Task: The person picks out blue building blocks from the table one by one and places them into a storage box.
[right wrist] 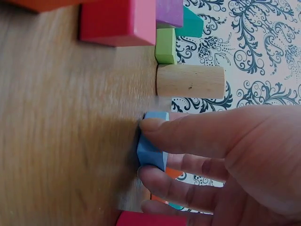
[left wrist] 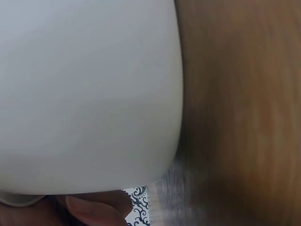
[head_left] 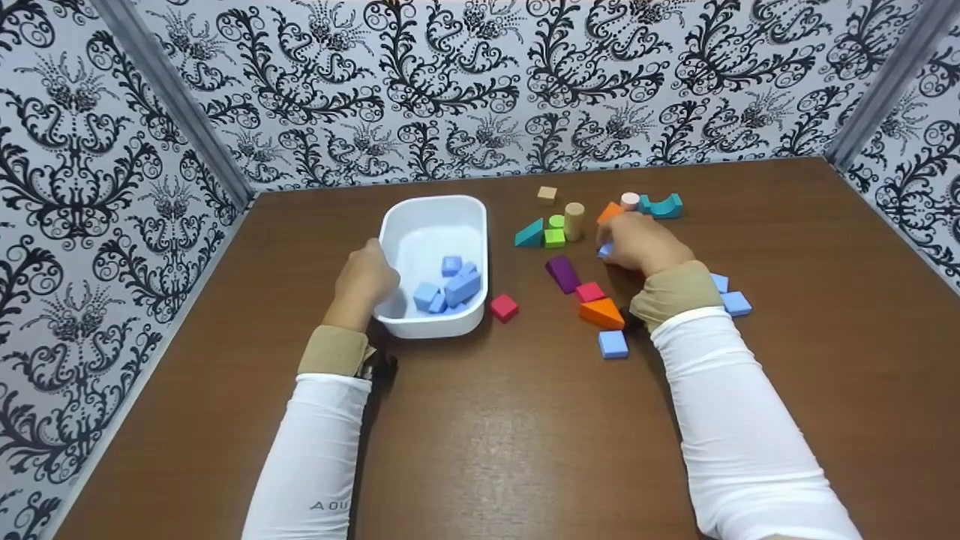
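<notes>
I count one tub point(head_left: 431, 328), four blue blocks point(head_left: 613, 344) outside — toward the far desk edge point(head_left: 750, 171), two green blocks point(head_left: 554, 238), two tan blocks point(head_left: 574, 222).

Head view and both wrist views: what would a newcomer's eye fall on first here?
Probably the white tub left of centre on the brown table, with light-blue blocks inside and the left hand at its left rim. Next, the right hand, pinching a small blue piece to the right of the tub. Behind it all, the black-and-white scrollwork wall also stands out.
</notes>
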{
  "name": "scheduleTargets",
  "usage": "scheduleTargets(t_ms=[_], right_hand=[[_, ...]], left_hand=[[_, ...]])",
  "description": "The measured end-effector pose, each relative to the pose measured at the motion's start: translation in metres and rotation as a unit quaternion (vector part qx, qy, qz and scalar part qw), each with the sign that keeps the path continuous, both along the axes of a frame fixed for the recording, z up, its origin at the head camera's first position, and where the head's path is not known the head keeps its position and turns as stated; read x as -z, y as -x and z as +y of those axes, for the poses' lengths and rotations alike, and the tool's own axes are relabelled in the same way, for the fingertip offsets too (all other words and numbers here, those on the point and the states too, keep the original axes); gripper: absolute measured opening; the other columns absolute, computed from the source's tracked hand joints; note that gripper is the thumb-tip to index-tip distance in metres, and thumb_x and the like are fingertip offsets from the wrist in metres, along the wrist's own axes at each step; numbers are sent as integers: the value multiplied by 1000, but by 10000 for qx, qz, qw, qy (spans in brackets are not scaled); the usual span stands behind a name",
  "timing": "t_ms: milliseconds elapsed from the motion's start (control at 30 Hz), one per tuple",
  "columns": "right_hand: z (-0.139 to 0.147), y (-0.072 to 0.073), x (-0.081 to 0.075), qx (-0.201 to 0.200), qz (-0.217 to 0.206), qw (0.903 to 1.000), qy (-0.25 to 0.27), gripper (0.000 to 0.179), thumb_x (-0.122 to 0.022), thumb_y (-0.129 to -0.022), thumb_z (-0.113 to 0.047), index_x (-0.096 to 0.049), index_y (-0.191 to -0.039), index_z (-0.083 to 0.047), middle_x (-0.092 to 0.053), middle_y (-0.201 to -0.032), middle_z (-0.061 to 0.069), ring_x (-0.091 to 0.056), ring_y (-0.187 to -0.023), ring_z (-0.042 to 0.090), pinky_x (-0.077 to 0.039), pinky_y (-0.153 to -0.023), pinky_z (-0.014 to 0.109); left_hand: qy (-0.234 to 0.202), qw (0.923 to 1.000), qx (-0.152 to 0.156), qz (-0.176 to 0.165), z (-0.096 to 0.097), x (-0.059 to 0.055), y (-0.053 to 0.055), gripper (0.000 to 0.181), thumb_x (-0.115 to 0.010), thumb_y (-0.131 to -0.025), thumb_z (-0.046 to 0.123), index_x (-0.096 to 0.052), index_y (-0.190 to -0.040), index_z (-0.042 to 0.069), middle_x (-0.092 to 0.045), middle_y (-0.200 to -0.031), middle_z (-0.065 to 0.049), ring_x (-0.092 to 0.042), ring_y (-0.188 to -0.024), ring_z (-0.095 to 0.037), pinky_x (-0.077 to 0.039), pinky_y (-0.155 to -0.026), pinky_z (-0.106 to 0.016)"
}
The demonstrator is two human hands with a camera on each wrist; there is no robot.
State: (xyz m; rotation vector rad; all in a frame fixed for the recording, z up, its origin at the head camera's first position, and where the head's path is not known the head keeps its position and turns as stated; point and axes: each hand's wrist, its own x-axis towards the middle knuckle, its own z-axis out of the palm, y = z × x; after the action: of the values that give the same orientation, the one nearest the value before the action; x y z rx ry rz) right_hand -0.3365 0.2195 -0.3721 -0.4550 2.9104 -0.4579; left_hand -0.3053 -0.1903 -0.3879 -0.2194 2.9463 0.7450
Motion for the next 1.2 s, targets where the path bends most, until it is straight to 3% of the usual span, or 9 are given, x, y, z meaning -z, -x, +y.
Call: scheduleTargets(t_ms=[133,367,767,1033,1200], right_hand=[[-1,-2,-4,-9,-36,10000,46,27,-67,-94,-5,-77,-119,0,-73,-121,22,-63,-106,37,-53,-97,54],[0,-3,-9,-197,294,9990,258,23,-67,-92,-2,-79,-111,1,-73,-117,21,-64,-111,39,-52,-100,55],[-2,-9,-27,131,105,9991,388,36,-59,-95,-5,-72,-128,-1,-63,-132,27,-56,-122,44,-47,-108,60],[-11,-15,-40,105,161,9989,427,35,-60,-95,1,-72,-128,-3,-64,-132,24,-57,-120,42,-48,-106,58],[-19,-23,-48,94,216,9989,409,30,-62,-101,-4,-74,-129,-7,-60,-141,22,-51,-131,42,-42,-114,60]], left_hand=[[-29,10000,-28,-31,0,-1,-1,64,-51,-97,6,-36,-157,-8,-56,-147,-32,-59,-132,-44,-48,-109,-58],[-30,10000,-40,56,1,0,0,61,-52,-96,6,-39,-154,-8,-58,-143,-31,-60,-129,-44,-49,-108,-58],[19,10000,7,36,0,-1,-1,62,-51,-96,4,-37,-155,-10,-58,-142,-33,-59,-129,-46,-49,-108,-59],[44,10000,-42,-37,0,-1,-1,64,-51,-97,8,-35,-157,-8,-54,-147,-33,-57,-132,-46,-47,-109,-60],[23,9999,-64,-75,1,-2,-2,63,-52,-98,8,-35,-157,-8,-54,-147,-32,-57,-132,-46,-47,-110,-60]])
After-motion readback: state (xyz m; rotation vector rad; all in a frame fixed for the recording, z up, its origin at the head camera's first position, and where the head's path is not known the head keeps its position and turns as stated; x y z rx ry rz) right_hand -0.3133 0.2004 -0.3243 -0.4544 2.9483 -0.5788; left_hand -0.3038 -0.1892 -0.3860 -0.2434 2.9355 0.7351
